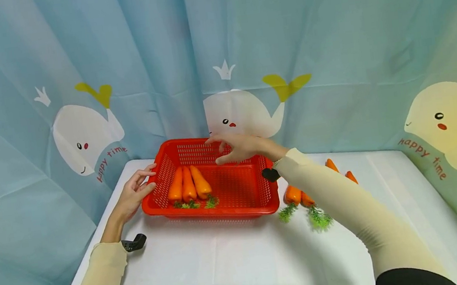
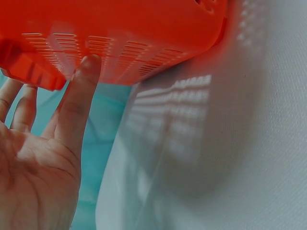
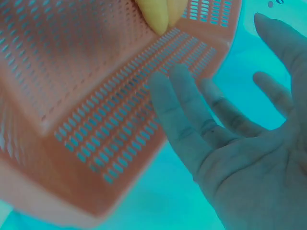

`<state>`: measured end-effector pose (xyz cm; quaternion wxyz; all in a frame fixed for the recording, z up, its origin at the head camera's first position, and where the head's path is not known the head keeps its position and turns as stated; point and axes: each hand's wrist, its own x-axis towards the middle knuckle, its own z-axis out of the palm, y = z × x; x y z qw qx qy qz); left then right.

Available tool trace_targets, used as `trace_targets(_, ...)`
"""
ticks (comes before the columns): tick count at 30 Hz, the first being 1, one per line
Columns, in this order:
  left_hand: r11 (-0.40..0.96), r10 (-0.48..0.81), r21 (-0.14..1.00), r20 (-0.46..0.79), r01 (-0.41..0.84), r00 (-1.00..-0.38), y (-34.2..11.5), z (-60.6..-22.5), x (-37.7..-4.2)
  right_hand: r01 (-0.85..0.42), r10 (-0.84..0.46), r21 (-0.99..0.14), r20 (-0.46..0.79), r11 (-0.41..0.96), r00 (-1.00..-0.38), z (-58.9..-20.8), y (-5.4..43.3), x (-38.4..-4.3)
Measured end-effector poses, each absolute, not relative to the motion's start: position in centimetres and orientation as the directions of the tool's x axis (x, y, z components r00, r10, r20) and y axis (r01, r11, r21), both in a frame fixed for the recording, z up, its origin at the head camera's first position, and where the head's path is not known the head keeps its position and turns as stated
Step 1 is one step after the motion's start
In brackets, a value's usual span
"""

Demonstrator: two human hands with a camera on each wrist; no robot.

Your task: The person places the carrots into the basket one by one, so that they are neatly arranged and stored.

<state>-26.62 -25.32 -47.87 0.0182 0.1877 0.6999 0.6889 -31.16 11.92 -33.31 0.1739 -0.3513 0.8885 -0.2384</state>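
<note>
A red plastic basket (image 1: 216, 214) with slotted walls stands on the white table. Three orange carrots (image 1: 188, 185) with short green tops lie side by side in its left part. My left hand (image 1: 130, 196) holds the basket's left rim, its fingers at the edge; the left wrist view shows the thumb (image 2: 79, 103) against the outer wall, some fingertips hidden behind the rim. Over the basket's right back part hovers my right hand (image 1: 239, 147), fingers spread and loosely bent, nothing in them. In the right wrist view its fingers (image 3: 165, 98) overlap the basket's slotted wall (image 3: 120, 115).
To the right of the basket more carrots (image 1: 292, 195) with leafy green tops (image 1: 319, 219) lie on the table (image 1: 209, 268), partly hidden under my right forearm. A blue curtain (image 1: 326, 30) with printed whales hangs close behind the basket and along both sides.
</note>
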Motion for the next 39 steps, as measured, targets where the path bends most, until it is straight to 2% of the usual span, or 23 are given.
trace_targets(4,-0.019,0.287,0.970,0.236,0.240,-0.929,-25.4,-48.0,-26.5,-0.593,-0.721,-0.532,-0.048,0.604,-0.691,-32.8,13.3,-30.6)
trace_targets(11,-0.016,0.282,0.971,0.232,0.237,-0.931,-25.4,-48.3,-26.5,-0.672,-0.748,-0.543,0.114,0.504,-0.654,-32.6,15.6,-29.6)
trace_targets(18,-0.029,0.283,0.972,0.232,0.234,-0.930,-25.4,-48.4,-26.6,-0.710,-0.681,-0.390,0.237,0.587,-0.693,-32.4,19.0,-27.8)
trace_targets(24,-0.050,0.290,0.972,0.235,0.230,-0.928,-25.4,-48.3,-26.7,-0.726,-0.647,-0.322,0.328,0.608,-0.688,-32.4,22.7,-26.3)
trace_targets(31,-0.067,0.300,0.970,0.243,0.234,-0.922,-25.4,-48.1,-26.8,-0.718,-0.617,-0.276,0.374,0.639,-0.693,-33.5,27.7,-24.7)
trace_targets(39,-0.055,0.295,0.969,0.248,0.242,-0.923,-25.4,-48.1,-26.7,-0.636,-0.549,-0.279,0.333,0.719,-0.767,-33.8,32.0,-21.8)
